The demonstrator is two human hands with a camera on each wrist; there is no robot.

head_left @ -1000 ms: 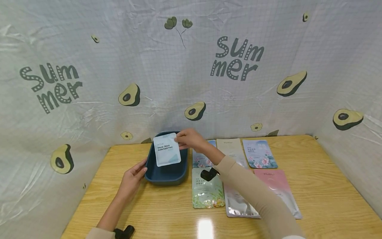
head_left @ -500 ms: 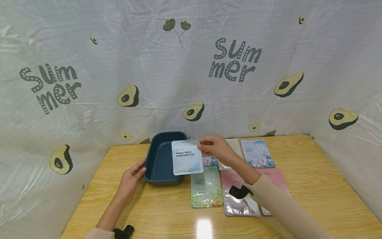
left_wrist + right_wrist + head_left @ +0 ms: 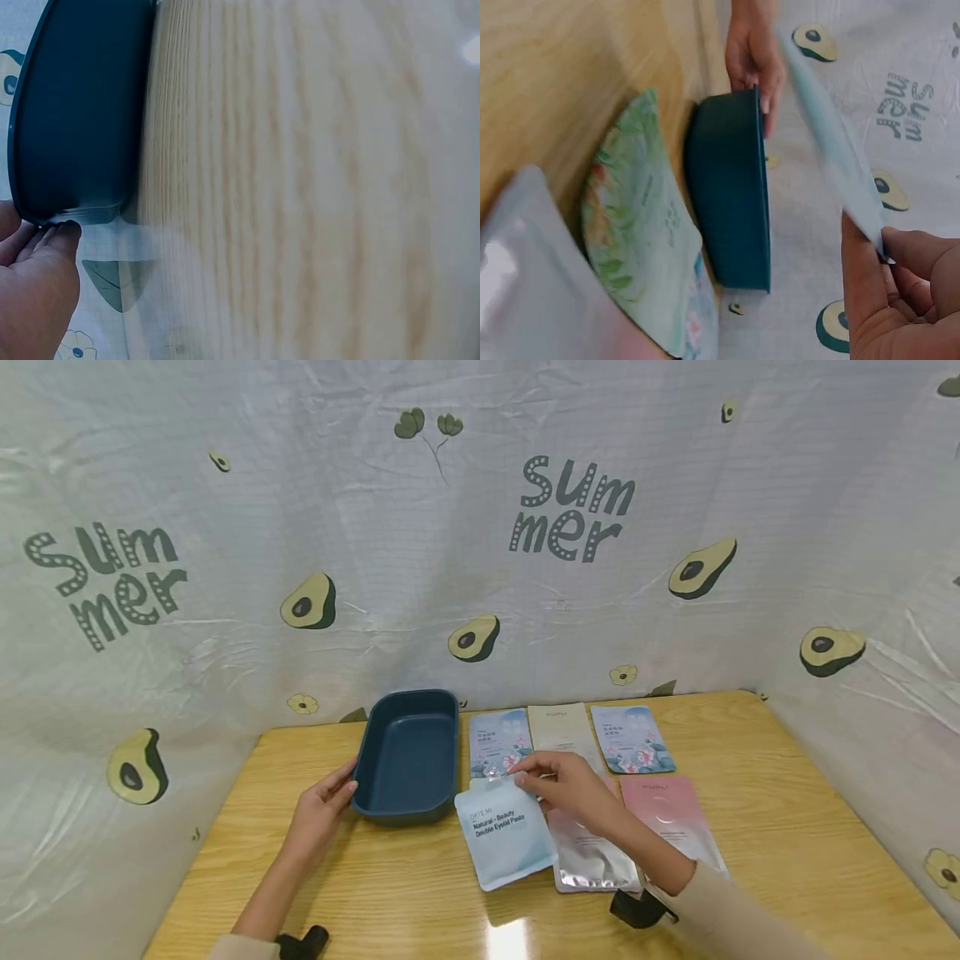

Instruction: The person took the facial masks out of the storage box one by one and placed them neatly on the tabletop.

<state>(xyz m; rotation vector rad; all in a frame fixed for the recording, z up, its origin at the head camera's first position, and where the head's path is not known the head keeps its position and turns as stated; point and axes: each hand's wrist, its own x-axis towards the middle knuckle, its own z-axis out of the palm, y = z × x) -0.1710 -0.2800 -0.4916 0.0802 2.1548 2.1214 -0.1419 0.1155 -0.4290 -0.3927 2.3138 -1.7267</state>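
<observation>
My right hand pinches the top right corner of a pale blue eyelid paste packet, thumb and fingers meeting at its edge in the right wrist view. The packet hangs tilted over the green floral packet, hiding nearly all of it in the head view; that green packet shows in the right wrist view. My left hand holds the left rim of a dark blue plastic bin, which stands on the table with nothing visible inside. In the left wrist view, fingers lie against the bin's outer wall.
Right of the bin, flat packets lie in two rows: blue floral ones, a cream one between them, and pink-silver ones in front. A patterned curtain hangs behind the wooden table.
My right hand has carried the eyelid paste packet from over the bin rightward and toward me, to above the green packet. My left hand stays at the bin's rim.
</observation>
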